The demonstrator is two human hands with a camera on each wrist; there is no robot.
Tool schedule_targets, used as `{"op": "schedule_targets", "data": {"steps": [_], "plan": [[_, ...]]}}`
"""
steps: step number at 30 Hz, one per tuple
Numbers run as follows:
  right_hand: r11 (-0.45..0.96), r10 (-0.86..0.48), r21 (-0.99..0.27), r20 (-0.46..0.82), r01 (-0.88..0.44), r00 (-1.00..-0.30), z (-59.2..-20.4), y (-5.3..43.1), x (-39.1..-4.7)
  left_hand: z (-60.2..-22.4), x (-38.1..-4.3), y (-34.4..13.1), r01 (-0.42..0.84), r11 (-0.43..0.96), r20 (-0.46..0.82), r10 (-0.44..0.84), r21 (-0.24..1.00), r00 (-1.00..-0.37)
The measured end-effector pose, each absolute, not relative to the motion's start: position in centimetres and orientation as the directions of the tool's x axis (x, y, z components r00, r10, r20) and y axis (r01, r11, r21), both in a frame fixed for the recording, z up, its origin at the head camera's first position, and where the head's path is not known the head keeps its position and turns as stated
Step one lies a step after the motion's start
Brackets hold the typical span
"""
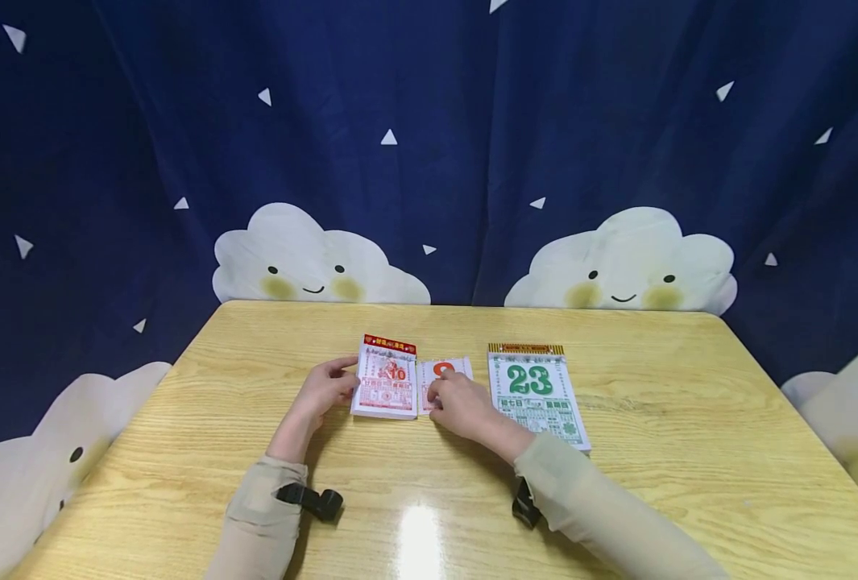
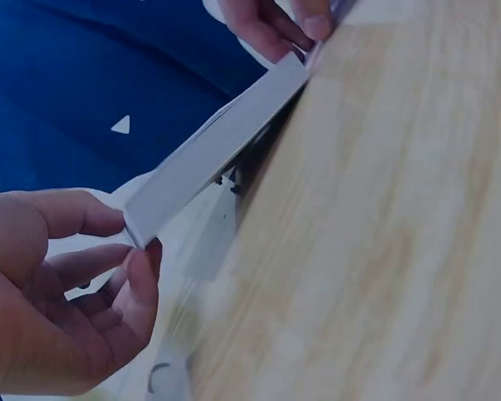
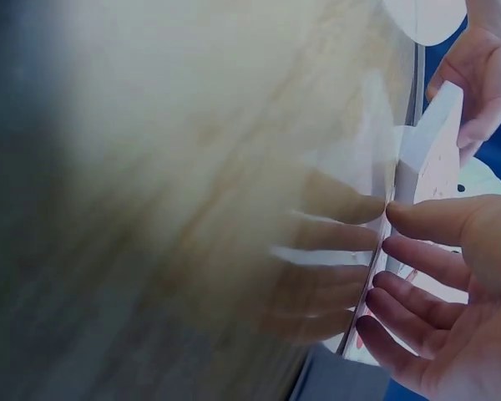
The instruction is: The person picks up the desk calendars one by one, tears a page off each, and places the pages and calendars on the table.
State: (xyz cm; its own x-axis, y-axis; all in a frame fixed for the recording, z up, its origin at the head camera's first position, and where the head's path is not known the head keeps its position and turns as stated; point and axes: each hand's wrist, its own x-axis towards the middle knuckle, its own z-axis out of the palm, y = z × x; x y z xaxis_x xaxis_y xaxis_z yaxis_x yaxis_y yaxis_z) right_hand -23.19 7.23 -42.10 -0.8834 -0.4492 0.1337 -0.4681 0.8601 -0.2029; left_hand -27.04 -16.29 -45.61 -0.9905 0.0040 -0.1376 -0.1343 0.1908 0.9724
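Observation:
A small tear-off calendar (image 1: 387,391) with a red header and a red 10 lies left of the table's middle. My left hand (image 1: 325,388) pinches its left edge, fingers above and below; in the left wrist view that side of the calendar pad (image 2: 209,146) is tilted up off the table. Right beside it is a loose calendar sheet (image 1: 460,365) with a red 9, partly hidden under my right hand (image 1: 465,404). In the right wrist view the right fingertips (image 3: 388,242) press down on the sheet, fingers extended and spread, close to the calendar's side.
A larger tear-off calendar (image 1: 530,383) with a green 23 lies to the right, its lower part partly behind the right wrist. The wooden table (image 1: 661,419) ends at a dark blue curtain (image 1: 458,177) with white cloud shapes.

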Motion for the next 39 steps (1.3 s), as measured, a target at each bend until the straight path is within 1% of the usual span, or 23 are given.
{"op": "schedule_targets", "data": {"steps": [5, 9, 14, 19, 27, 31, 34, 39], "plan": [[0.85, -0.462, -0.212, 0.14, -0.482, -0.876, -42.0, 7.4, -23.4, -43.4, -25.5, -15.5, -0.141, 0.305, -0.136, -0.037, 0.942, -0.99], [0.841, -0.472, -0.214, 0.159, -0.497, -0.867, -42.1, 7.4, -23.5, -43.0, -25.2, -15.2, -0.142, 0.376, -0.12, -0.081, 0.915, -0.989], [0.845, -0.466, -0.208, 0.162, -0.492, -0.87, -42.0, 7.3, -23.5, -43.0, -25.2, -15.1, -0.142, 0.393, -0.104, -0.115, 0.909, -0.988], [0.849, -0.465, -0.204, 0.152, -0.488, -0.872, -42.0, 7.3, -23.5, -42.7, -25.0, -15.1, -0.14, 0.425, -0.097, -0.12, 0.894, -0.988], [0.84, -0.459, -0.245, 0.151, -0.483, -0.875, -42.1, 7.4, -23.7, -42.7, -25.0, -15.1, -0.137, 0.483, -0.081, -0.136, 0.865, -0.987], [0.836, -0.458, -0.259, 0.155, -0.483, -0.876, -42.1, 7.5, -23.8, -42.6, -25.1, -15.1, -0.128, 0.488, -0.077, -0.123, 0.863, -0.989], [0.833, -0.453, -0.276, 0.16, -0.48, -0.877, -41.9, 7.7, -23.7, -42.3, -25.0, -15.1, -0.1, 0.535, -0.044, -0.118, 0.839, -0.992], [0.839, -0.43, -0.288, 0.167, -0.461, -0.887, -41.7, 8.2, -23.5, -41.7, -24.8, -15.0, -0.033, 0.669, 0.063, -0.119, 0.743, -0.991]]}}
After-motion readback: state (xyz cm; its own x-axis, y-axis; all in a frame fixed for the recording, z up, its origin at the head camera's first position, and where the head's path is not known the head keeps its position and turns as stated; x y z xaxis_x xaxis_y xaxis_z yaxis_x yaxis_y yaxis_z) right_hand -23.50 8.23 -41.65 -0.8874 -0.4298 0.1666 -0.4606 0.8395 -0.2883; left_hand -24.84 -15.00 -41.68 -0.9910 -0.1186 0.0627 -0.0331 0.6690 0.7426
